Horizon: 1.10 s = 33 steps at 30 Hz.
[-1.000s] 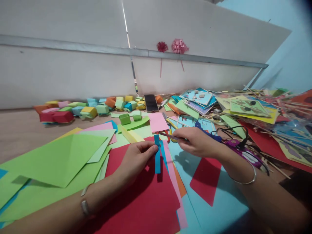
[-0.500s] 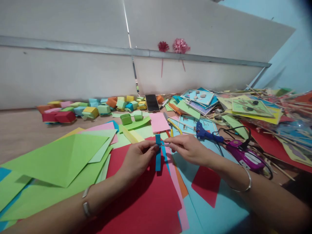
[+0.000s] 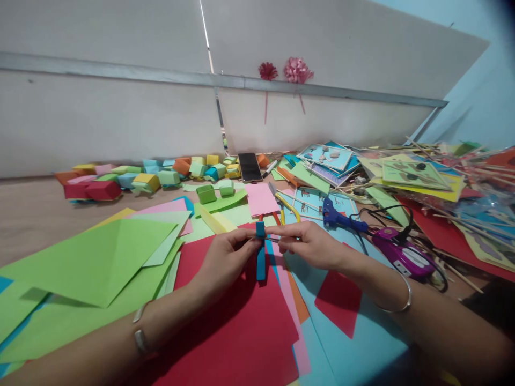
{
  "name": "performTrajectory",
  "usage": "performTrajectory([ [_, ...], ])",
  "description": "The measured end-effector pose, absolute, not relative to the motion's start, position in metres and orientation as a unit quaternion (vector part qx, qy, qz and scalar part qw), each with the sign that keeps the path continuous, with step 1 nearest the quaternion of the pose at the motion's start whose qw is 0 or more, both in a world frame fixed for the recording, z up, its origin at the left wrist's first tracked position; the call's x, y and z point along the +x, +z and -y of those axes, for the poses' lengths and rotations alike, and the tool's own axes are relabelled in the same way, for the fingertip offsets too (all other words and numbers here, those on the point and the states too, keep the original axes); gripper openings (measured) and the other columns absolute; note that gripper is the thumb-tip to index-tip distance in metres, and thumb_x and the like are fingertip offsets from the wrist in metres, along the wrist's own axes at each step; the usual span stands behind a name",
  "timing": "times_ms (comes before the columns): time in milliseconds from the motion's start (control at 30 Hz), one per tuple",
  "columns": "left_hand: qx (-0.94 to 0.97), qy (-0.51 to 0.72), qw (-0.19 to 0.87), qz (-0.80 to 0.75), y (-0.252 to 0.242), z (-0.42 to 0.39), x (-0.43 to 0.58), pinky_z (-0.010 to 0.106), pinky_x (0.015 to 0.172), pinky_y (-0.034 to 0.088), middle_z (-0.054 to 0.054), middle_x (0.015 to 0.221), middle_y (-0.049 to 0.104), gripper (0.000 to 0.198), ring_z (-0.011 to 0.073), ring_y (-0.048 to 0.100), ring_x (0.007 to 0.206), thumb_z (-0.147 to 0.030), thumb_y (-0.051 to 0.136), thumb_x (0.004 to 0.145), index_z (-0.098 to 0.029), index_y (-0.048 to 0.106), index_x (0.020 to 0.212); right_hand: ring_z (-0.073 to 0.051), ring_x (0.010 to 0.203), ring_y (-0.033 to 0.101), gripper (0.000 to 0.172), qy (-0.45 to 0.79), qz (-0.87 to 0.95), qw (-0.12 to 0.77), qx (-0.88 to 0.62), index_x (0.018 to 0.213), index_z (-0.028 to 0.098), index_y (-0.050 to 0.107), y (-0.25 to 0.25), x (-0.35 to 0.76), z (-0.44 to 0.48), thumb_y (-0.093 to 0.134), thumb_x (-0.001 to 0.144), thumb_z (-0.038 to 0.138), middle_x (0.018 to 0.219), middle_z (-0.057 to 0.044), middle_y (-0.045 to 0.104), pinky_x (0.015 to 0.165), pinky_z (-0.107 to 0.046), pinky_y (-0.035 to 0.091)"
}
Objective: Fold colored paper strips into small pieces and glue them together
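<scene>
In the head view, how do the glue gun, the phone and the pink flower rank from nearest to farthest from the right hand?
From the right hand:
1. Glue gun, just behind it, to the right.
2. Phone, farther back, by the wall.
3. Pink flower, high on the wall.

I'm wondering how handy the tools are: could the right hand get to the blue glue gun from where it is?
Probably yes. The glue gun lies just beyond the right hand with nothing over it, though that hand is busy pinching at the blue paper strip that the left hand holds.
</scene>
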<state>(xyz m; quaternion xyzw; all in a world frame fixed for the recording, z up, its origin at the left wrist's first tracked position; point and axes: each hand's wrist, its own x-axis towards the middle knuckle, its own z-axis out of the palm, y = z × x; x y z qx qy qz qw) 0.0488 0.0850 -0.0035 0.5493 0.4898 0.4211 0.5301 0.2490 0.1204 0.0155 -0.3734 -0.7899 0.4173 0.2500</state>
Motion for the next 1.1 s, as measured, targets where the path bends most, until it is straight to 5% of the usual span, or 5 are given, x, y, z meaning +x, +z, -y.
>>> performTrajectory([
  [233, 0.539, 0.431, 0.55, -0.47, 0.0001, -0.0829, 0.0517, 0.029, 0.056, 0.049, 0.007, 0.079, 0.071, 0.033, 0.0146, 0.06, 0.058, -0.035, 0.071, 0.075, -0.012, 0.072, 0.098, -0.014, 0.074, 0.063, 0.048, 0.431, 0.774, 0.278, -0.371, 0.104, 0.026, 0.079, 0.0149, 0.2504, -0.1222, 0.049, 0.073, 0.005, 0.071, 0.001, 0.07, 0.073, -0.027, 0.049],
  [433, 0.544, 0.436, 0.515, -0.499, -0.0016, -0.0841, 0.0511, 0.024, 0.042, 0.034, -0.003, 0.055, 0.057, 0.031, 0.0089, 0.042, 0.042, -0.037, 0.067, 0.076, -0.014, 0.073, 0.096, -0.013, 0.072, 0.063, 0.046, 0.415, 0.788, 0.281, -0.357, 0.107, 0.023, 0.078, 0.0149, 0.2502, -0.1227, 0.05, 0.076, 0.006, 0.077, 0.0, 0.074, 0.075, -0.028, 0.05],
  [633, 0.552, 0.452, 0.497, -0.494, -0.0039, -0.0863, 0.0511, 0.026, 0.049, 0.039, 0.006, 0.078, 0.069, 0.028, 0.013, 0.052, 0.057, -0.037, 0.067, 0.076, -0.015, 0.074, 0.09, -0.013, 0.071, 0.06, 0.045, 0.415, 0.784, 0.29, -0.359, 0.118, 0.026, 0.073, 0.014, 0.2475, -0.1209, 0.054, 0.08, 0.011, 0.083, 0.001, 0.075, 0.071, -0.026, 0.05],
  [833, 0.55, 0.443, 0.495, -0.506, -0.0062, -0.0862, 0.0514, 0.024, 0.045, 0.035, 0.0, 0.06, 0.058, 0.026, 0.0099, 0.042, 0.048, -0.038, 0.065, 0.077, -0.015, 0.072, 0.084, -0.013, 0.067, 0.058, 0.044, 0.429, 0.778, 0.283, -0.362, 0.121, 0.024, 0.072, 0.0108, 0.2465, -0.1216, 0.056, 0.081, 0.013, 0.079, 0.0, 0.074, 0.067, -0.026, 0.048],
  [1100, 0.523, 0.449, 0.535, -0.489, -0.0075, -0.088, 0.051, 0.025, 0.049, 0.04, 0.002, 0.065, 0.063, 0.028, 0.0123, 0.052, 0.054, -0.037, 0.068, 0.078, -0.014, 0.07, 0.093, -0.012, 0.071, 0.06, 0.044, 0.435, 0.768, 0.287, -0.371, 0.113, 0.026, 0.076, 0.0125, 0.2451, -0.1208, 0.054, 0.079, 0.009, 0.086, 0.0, 0.076, 0.07, -0.026, 0.049],
])
